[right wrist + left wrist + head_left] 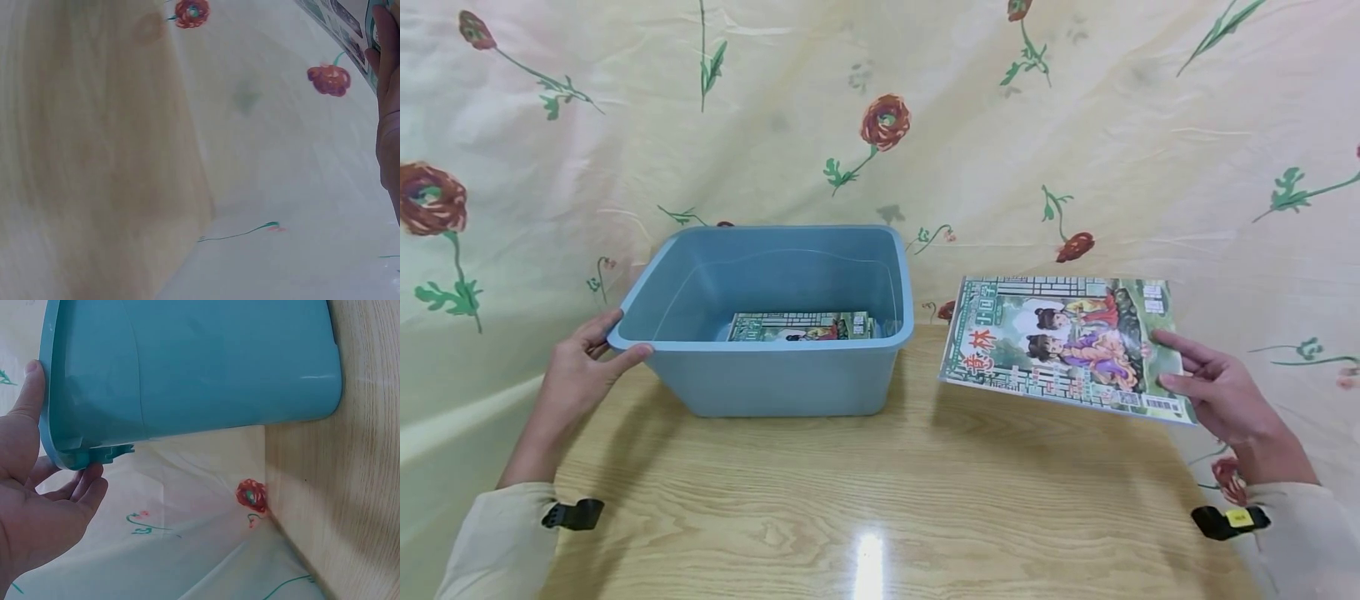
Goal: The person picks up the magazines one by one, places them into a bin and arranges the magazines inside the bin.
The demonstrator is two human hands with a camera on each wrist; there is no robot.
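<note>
From the head view, one magazine (801,326) already lies in the blue plastic bin (775,379) on the table (880,492), and a second magazine (1063,346), pinched at its near corner by the right hand (1221,392), hangs above the table right of the bin, not yet in. The left wrist view shows the left hand (37,506) with its grip closed on the bin's rim, thumb on top and fingers beneath. The right wrist view catches only the magazine's edge (340,28) against the fingers (389,94).

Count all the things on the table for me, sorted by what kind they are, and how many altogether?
Magazines: 2, one held by the right hand, one lying inside the bin.
Blue plastic bins: 1, its rim gripped by the left hand.
Total: 3 things.
</note>
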